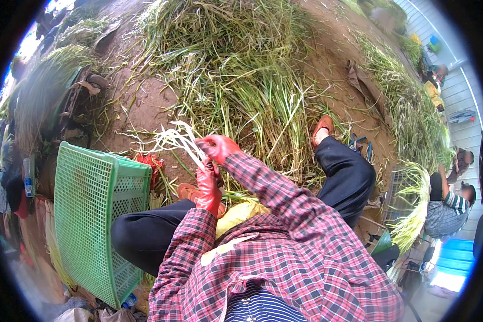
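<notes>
Both of my hands wear red rubber gloves and are close together in front of my body. Closed around the lower part of a thin bunch of white-and-pale-green stalks is my left hand. Just above it, my right hand has its fingers curled in on the same bunch. The white ends fan out to the left of my hands. Exactly how the right fingers grip is partly hidden by the glove. Ahead lies a large heap of long green stalks, with its near edge between my feet.
A green plastic crate stands on its side at my left knee. Red netting lies beside it. More stalks are piled at right and far left. A seated person is at right, near a bundle of pale stalks.
</notes>
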The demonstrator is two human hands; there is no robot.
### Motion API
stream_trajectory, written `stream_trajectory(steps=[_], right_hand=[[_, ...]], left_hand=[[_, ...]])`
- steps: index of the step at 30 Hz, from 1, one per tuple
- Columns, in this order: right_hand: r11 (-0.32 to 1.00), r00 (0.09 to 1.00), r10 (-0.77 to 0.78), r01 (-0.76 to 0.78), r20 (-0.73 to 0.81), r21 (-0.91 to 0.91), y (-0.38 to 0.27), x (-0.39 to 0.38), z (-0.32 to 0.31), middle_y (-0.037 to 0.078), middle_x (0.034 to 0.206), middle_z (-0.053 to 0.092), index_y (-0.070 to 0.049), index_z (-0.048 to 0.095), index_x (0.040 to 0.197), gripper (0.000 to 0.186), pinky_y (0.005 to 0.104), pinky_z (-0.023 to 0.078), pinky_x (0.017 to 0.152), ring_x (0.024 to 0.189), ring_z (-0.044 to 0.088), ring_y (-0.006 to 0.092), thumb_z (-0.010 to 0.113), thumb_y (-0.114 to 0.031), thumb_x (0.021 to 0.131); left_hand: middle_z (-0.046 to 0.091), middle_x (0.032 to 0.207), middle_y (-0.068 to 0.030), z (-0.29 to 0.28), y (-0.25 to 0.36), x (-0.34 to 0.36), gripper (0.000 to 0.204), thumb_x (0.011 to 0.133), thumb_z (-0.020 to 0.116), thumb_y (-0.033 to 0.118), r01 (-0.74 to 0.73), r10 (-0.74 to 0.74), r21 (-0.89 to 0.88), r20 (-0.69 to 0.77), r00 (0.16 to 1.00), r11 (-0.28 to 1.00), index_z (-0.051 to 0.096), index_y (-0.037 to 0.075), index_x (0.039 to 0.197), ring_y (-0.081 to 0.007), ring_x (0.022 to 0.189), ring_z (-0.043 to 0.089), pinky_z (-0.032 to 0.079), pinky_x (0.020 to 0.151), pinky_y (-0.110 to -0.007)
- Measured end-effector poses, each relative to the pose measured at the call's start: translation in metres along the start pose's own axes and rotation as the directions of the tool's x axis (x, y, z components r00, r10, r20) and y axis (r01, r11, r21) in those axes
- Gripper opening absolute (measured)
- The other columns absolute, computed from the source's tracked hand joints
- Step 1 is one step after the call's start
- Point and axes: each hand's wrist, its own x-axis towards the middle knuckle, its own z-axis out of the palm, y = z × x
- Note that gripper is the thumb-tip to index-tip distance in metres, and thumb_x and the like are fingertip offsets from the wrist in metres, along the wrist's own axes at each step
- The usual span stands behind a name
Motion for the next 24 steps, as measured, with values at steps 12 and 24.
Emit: stream_trajectory(steps=[12,24], right_hand=[[0.865,0.950,-0.289,0.207,0.116,0.457,0.022,-0.070,0.004,0.005,0.097,0.068,-0.009,0.068,0.096,0.019,0.0227,0.047,0.082,0.094,0.060,0.0125,0.059,-0.023,0.087],[0.671,0.821,0.316,0.161,0.475,-0.724,0.121,-0.045,-0.036,0.005,0.084,0.068,-0.013,0.066,0.106,0.030,0.0309,0.051,0.068,0.071,0.063,0.0148,0.063,-0.032,0.083]], left_hand=[[0.054,0.064,0.0025,0.000,0.018,-0.010,0.048,0.086,0.053,0.051,0.037,-0.046,-0.201,-0.040,0.998,0.979,0.057,0.011,0.112,-0.0045,0.048,0.042,0.029,0.038,-0.020],[0.054,0.065,0.0009,0.014,0.087,0.015,0.034,0.089,0.056,0.035,-0.467,0.468,0.032,-0.038,0.883,0.883,0.060,0.007,0.108,-0.0033,0.038,0.036,0.029,0.032,-0.020]])
